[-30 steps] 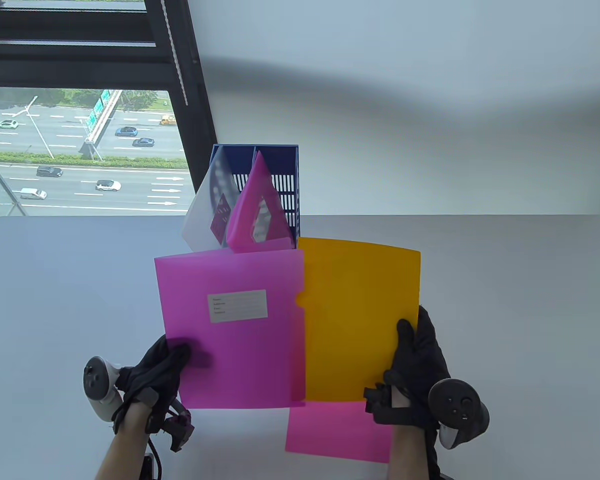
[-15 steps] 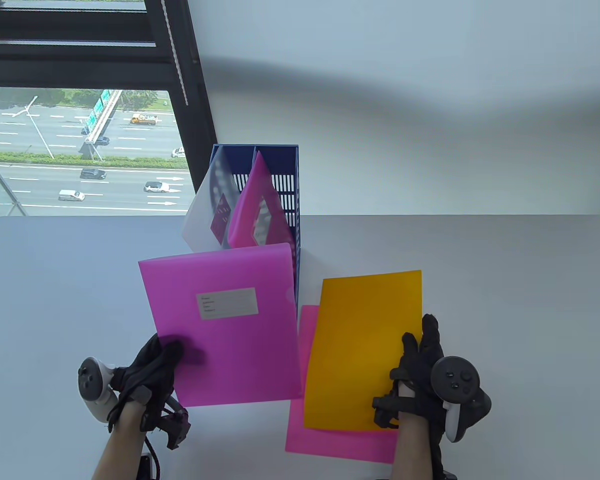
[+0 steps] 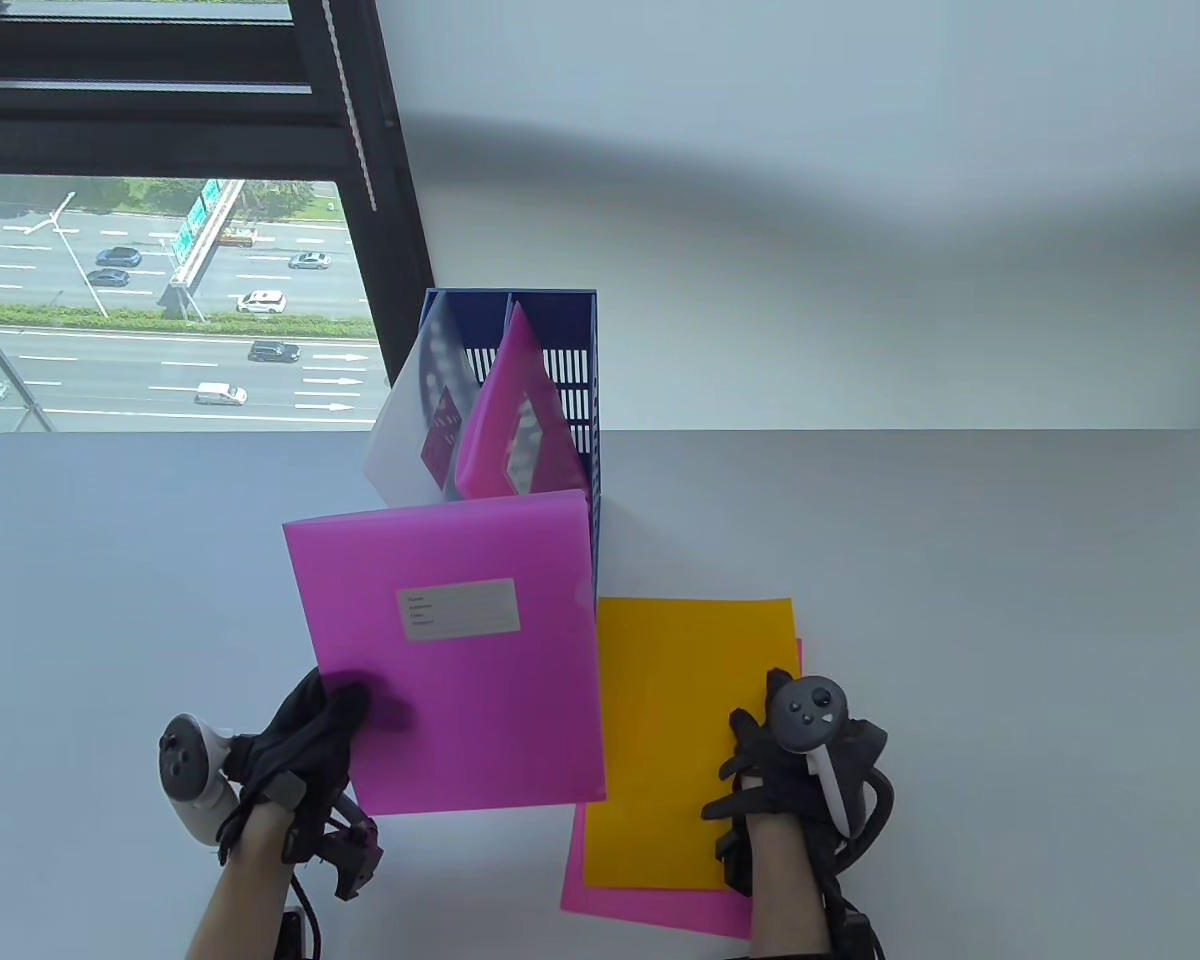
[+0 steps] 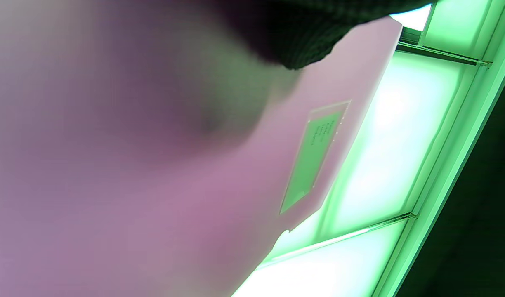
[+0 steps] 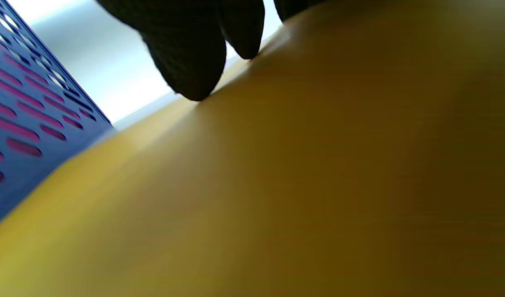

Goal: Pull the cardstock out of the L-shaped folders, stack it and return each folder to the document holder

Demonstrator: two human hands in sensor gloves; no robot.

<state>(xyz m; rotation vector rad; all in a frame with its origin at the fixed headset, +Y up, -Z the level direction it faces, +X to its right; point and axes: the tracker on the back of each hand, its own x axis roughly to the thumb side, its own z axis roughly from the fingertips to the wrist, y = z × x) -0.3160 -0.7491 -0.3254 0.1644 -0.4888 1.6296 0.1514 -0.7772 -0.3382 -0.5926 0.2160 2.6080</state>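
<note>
My left hand [image 3: 352, 708] pinches the lower left corner of a translucent pink L-shaped folder [image 3: 450, 640] with a white label, held up off the table. In the left wrist view the folder [image 4: 153, 185] fills the frame under a fingertip [image 4: 293, 45]. An orange cardstock sheet [image 3: 680, 720] lies flat on a pink cardstock sheet [image 3: 650, 905]. My right hand [image 3: 760, 745] rests palm down on the orange sheet near its right edge. The right wrist view shows straight fingertips [image 5: 190, 74] touching the orange sheet [image 5: 277, 185].
The blue document holder [image 3: 570, 400] stands behind the held folder, with a clear folder [image 3: 405, 420] and a pink folder [image 3: 515, 410] leaning in it; its slotted wall [image 5: 25, 136] is left of the orange sheet. The white table [image 3: 1010, 600] stretches to the right; a window lies beyond.
The right hand brought the orange sheet down from beside the folder and laid it flat on the pink sheet, turning palm down. The left hand with the pink folder shifted slightly left.
</note>
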